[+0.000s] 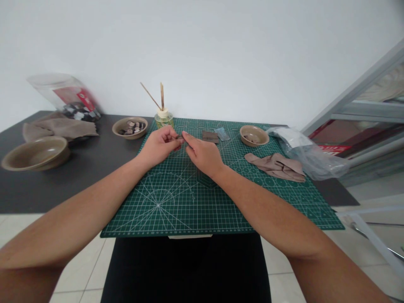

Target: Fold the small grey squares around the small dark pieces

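Note:
Both hands meet above the green cutting mat (176, 189). My left hand (159, 145) is closed, thumb and forefinger pinching a small dark brownish piece (179, 136) too small to name. From the other side, my right hand (205, 155) has its fingers pressed together, the fingertips at the same piece. Just beyond the right hand lie a brown square sheet (210, 136) and a small light-blue packet (222, 134). To the right stands a small tan bowl (254, 135) with a few small dark bits inside.
A crumpled taupe cloth (276, 166) and a clear plastic bag (312, 155) lie at right. A reed diffuser bottle (163, 118) stands at back. On the dark table (94, 185) are a bowl of several dark-and-pale pieces (130, 135), a larger bowl (38, 162), another cloth (63, 127), and a red-labelled bag (77, 99).

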